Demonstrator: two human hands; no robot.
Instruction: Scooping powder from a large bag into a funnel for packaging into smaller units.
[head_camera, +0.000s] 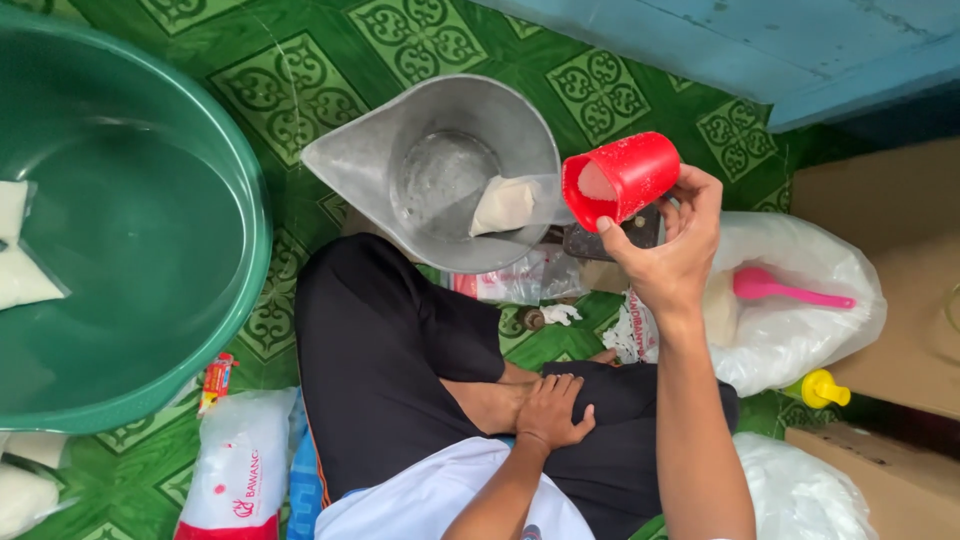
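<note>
Tilting beside the metal scoop pan (440, 170), right hand (670, 250) grasps 1 red cup (622, 178) holding white grains. Left hand (555, 408) rests released on the leg, well below the pan; 1 filled bag (503, 204) lies inside it.

The red cup (622, 178) looks like plastic with a finely pebbled, slightly shiny skin. The scale pan (440, 165) is dull grey metal, brushed and scuffed inside. In it lies a small bag (503, 205) of clear, glossy film. The green basin (245, 160) is smooth, semi-gloss plastic. The floor (330, 70) is shiny patterned green vinyl or tile. The pink scoop (785, 290) is smooth plastic, resting in a thin, crinkled translucent sack (820, 270). The trousers (370, 350) are matt black cloth.
</note>
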